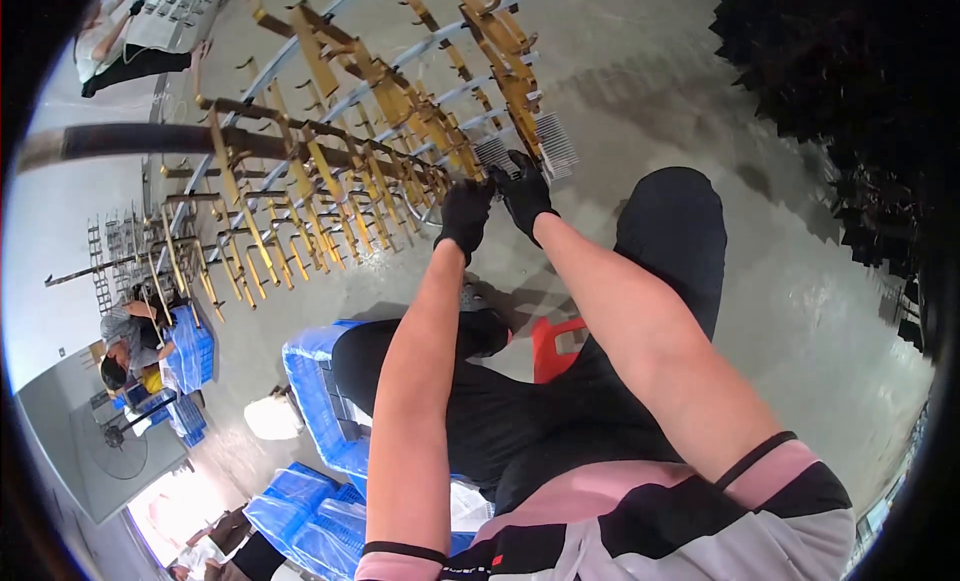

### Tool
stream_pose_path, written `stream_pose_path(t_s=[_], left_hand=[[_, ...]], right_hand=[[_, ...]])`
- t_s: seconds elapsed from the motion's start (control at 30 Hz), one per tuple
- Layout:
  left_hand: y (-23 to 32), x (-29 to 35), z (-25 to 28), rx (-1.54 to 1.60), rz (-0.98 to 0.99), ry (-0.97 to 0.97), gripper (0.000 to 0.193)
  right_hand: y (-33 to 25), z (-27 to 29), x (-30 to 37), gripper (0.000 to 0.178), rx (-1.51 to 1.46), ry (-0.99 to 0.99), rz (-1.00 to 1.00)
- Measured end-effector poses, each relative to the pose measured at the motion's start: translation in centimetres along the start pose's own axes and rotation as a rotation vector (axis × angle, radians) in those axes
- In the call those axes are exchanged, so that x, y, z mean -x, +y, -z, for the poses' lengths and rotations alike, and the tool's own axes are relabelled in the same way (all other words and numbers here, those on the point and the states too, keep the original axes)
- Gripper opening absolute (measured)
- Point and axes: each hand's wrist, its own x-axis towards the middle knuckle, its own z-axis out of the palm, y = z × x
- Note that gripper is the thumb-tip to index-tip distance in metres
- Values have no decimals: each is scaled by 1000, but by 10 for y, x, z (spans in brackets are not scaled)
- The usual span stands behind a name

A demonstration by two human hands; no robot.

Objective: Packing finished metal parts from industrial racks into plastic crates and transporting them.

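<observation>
Comb-like grey parts [555,141] hang at the near end of a large metal rack [340,151], and both gloved hands work just there. The left hand [466,213] in a black glove is closed on a yellow-brown hook bar of the rack, so the grip is clamped on the rack itself, probably to keep it steady. The right hand [524,191], also in a black glove, reaches a little higher and touches the lower edge of a comb-like part; its fingers curl around something, but I cannot tell for sure whether they are clamped on the part or only press on it. I count two such toothed parts, side by side on the hooks, one partly behind the right hand. The rack has many rows of yellow-brown hooks on pale blue-grey bars, too many to count, and most hooks look bare. The person sits low, knees apart, on a red stool [552,343], which brings the hooks to arm height. Blue crates [318,401] stand at the left knee, within reach; about three stacks are seen near the lower edge. Another person [128,343] bends over more blue crates far on the left. The floor [800,311] is grey concrete.
</observation>
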Motion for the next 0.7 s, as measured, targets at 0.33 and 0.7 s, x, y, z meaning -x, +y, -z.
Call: stream_pose_path(t_s=[0.33, 0.7], left_hand=[[9, -4, -10, -241, -331, 35, 21], [75, 51, -13, 86, 441, 100, 47]], right_hand=[[26, 17, -9, 46, -495, -95, -33], [17, 31, 1, 40, -518, -28, -389]])
